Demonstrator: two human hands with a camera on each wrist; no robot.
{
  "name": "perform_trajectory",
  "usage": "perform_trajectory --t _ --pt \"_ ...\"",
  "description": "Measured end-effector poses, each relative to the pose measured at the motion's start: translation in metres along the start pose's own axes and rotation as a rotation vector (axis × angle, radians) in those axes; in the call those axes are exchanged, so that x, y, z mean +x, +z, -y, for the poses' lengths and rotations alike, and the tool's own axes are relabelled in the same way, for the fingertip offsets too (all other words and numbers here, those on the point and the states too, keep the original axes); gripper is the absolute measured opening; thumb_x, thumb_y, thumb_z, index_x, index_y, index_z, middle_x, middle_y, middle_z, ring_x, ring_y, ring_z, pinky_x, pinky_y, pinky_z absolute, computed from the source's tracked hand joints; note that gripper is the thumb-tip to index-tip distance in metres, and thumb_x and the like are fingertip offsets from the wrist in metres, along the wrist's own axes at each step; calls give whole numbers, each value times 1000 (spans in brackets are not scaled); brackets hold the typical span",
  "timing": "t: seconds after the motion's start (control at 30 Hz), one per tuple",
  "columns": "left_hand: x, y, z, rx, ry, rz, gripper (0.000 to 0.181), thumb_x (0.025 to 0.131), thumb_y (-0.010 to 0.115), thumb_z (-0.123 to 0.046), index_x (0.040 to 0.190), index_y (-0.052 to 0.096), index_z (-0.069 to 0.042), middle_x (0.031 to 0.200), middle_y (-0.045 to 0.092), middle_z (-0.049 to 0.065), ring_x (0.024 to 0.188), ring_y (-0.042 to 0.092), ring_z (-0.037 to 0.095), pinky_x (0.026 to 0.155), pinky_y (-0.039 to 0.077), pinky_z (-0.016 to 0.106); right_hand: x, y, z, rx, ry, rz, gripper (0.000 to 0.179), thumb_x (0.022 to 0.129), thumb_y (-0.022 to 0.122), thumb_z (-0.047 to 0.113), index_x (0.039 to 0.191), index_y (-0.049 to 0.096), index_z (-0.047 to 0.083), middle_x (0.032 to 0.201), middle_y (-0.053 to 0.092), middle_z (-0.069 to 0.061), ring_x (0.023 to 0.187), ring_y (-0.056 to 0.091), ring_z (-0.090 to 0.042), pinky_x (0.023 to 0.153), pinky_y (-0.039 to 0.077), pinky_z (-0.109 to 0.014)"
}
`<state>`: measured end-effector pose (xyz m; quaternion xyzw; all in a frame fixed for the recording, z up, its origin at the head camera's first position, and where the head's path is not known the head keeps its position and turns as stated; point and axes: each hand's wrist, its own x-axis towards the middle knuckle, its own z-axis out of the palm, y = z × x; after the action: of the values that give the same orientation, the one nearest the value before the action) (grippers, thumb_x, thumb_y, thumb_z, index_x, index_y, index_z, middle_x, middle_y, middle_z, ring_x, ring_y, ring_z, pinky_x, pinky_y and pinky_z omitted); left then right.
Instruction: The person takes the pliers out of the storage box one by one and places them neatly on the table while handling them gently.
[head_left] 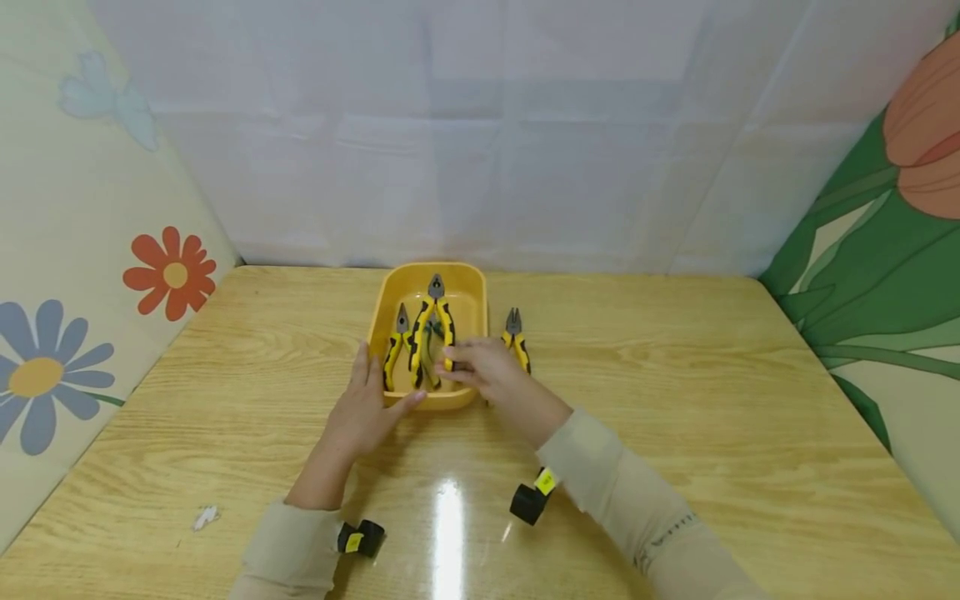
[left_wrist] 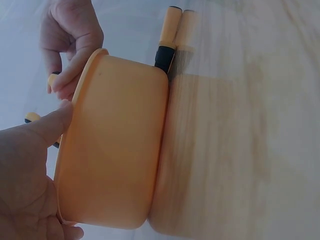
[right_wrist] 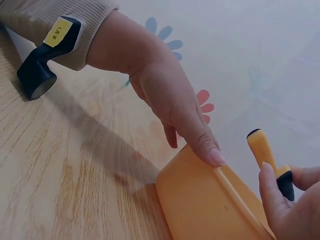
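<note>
A yellow plastic bin (head_left: 474, 292) stands on the table. My left hand (head_left: 362, 417) grips its near left corner, thumb along the front rim and fingers down the left side. Above the bin, my right hand (head_left: 487, 371) pinches one yellow-and-black handle of a pair of pliers (head_left: 437, 292), whose handles are spread and jaws point away from me. Long-nose pliers (head_left: 402, 323) lie at the bin's left, and another, darker pair (head_left: 429, 354) shows partly beneath the held ones. In the right wrist view, fingers and thumb close around the held handle (right_wrist: 260, 147).
Just right of the bin, another pair of pliers (head_left: 514, 323) lies on the wooden table (head_left: 660, 392), partly behind my right hand. A small white scrap (head_left: 206, 517) is at the front left. A white cloth wall (head_left: 555, 167) rises behind the table.
</note>
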<state>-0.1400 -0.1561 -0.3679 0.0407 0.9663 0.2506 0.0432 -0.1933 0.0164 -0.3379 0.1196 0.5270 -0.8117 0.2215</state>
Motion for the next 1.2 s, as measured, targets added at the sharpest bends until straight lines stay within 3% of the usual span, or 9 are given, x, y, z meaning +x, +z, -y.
perform_trajectory --t 0.17,0.33,0.63,0.9,1.2 --pt "0 0 -1 1 1 -3 97 79 37 -64 134 7 10 140 -19 15 119 20 46 91 28 54 -4 -7 0 0 -37 26 49 79 51 -11 125 32 -14 126 34 -28 105 45 -40 74 48 -31" --pt "0 0 0 -1 -1 -3 94 80 40 -61 134 8 10 140 -18 16 119 20 46 91 27 54 -8 -13 -1 -17 -55 82 47 81 49 -11 124 30 -18 123 34 -33 107 42 -43 74 48 -30" --pt "1 1 0 3 -6 5 99 77 35 -67 135 6 8 139 -20 14 120 20 45 92 28 53 -14 -25 4 -56 -69 84 48 80 52 -9 123 32 -16 117 41 -31 96 52 -36 75 48 -31" --pt "0 -1 -1 -4 -6 9 98 78 36 -66 135 1 6 140 -20 14 122 16 43 92 27 53 -18 -38 8 -66 -80 99 48 82 50 -8 125 30 -16 119 39 -31 90 56 -31 78 47 -31" --pt "1 -2 -1 -7 -12 20 96 80 39 -62 135 -2 5 139 -20 14 122 13 43 92 25 54 -21 -56 9 -57 -97 106 27 83 48 -8 108 43 -18 83 56 -15 77 59 -22 80 45 -34"
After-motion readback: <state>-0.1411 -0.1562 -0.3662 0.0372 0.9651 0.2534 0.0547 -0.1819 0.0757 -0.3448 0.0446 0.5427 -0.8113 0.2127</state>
